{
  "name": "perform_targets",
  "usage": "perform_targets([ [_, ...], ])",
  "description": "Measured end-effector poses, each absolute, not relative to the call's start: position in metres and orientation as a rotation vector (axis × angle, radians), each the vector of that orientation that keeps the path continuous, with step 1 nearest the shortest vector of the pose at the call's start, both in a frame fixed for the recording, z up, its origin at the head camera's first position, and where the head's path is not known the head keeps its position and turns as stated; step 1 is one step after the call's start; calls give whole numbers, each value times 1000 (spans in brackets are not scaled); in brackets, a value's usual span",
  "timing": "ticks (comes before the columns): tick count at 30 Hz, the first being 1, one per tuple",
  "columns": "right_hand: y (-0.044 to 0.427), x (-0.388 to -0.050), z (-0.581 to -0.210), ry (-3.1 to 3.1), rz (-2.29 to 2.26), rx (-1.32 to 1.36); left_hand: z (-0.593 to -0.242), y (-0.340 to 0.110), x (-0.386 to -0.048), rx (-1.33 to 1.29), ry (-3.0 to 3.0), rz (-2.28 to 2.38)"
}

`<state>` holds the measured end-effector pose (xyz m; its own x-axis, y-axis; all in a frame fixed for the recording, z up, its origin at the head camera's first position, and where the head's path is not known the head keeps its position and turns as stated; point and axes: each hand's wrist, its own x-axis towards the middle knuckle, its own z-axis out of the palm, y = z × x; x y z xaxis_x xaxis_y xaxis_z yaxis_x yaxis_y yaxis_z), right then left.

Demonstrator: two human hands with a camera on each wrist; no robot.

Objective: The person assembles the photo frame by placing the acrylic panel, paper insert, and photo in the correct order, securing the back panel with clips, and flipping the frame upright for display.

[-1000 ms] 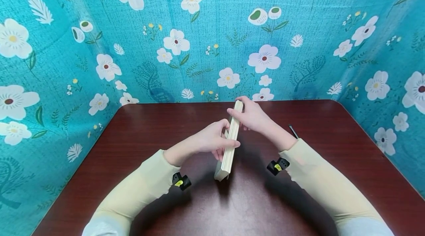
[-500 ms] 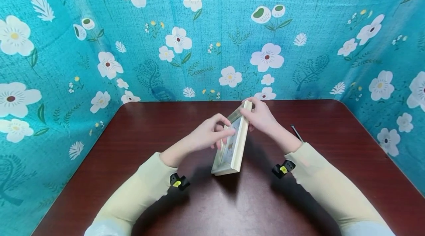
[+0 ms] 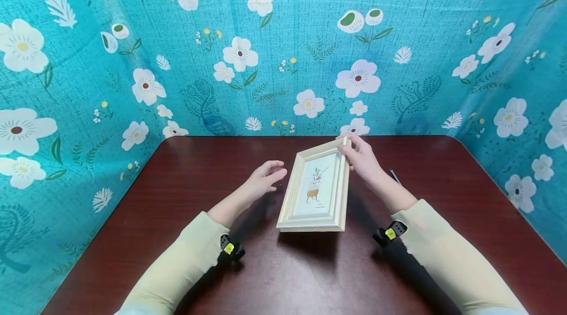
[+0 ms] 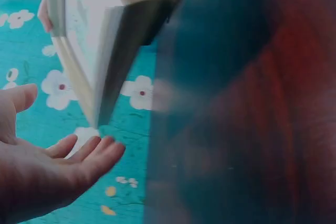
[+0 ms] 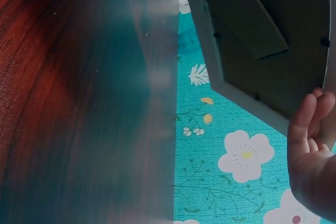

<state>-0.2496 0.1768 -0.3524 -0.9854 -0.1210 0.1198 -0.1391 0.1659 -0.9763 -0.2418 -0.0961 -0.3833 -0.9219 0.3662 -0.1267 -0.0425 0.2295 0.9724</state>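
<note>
A cream picture frame [image 3: 344, 192] is held tilted above the table, its picture of a plant in a legged pot facing me in the head view. My right hand [image 3: 364, 158] grips its upper right corner, thumb on the front and fingers behind. The right wrist view shows the frame's dark back [image 5: 273, 72], with a stand strip and small tabs, and the right hand [image 5: 315, 150] at its edge. Beside the frame's left edge, my left hand [image 3: 262, 180] is apart from it, fingers loosely spread. In the left wrist view the left hand [image 4: 63, 166] holds nothing.
A dark red-brown table [image 3: 199, 167] lies beneath the hands. A slim dark tool [image 3: 394, 175], partly hidden by the right forearm, lies at the right. Blue flowered cloth [image 3: 283, 49] hangs behind and along both sides.
The picture frame has turned from edge-on to show its front, its top moving right with the right hand. My left hand has let go and drawn back left.
</note>
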Motion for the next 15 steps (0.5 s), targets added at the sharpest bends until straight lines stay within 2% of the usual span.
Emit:
perform_targets([
  [8, 180, -247, -358, -2310, 2132, 243, -398, -95, -237, 248, 1825, 1763],
  [15, 183, -244, -364, -2315, 2214, 193, -404, -97, -233, 226, 1763, 1808],
])
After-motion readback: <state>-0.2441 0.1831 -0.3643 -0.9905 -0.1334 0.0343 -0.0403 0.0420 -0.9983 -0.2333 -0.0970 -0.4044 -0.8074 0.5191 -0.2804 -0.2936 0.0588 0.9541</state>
